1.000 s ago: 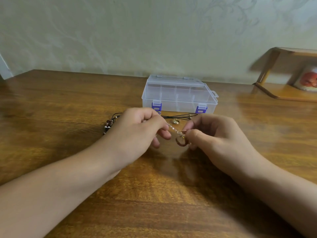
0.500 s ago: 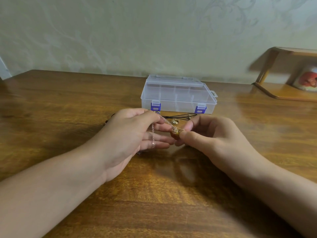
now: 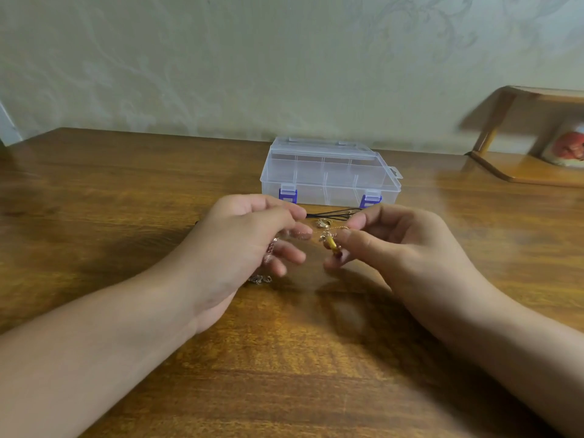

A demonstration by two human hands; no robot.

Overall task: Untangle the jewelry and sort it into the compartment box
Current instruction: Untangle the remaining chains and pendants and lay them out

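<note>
Both hands work a fine gold chain above the brown wooden table (image 3: 126, 197).

The right hand (image 3: 398, 248) pinches a thin gold chain (image 3: 338, 228) with an amber pendant (image 3: 330, 242) hanging toward 6 o'clock; the left hand (image 3: 246, 245) grips the chain's other end, the chain running 9 to 3. At 12 o'clock stands the shut clear plastic compartment box with blue latches (image 3: 328, 175), its compartments looking empty.

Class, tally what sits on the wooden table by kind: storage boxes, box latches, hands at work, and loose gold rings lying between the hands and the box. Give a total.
Clear plastic compartment box: 1
Blue box latches: 2
Hands, left hand and right hand: 2
Small loose gold ring: 1
Total: 6
</note>
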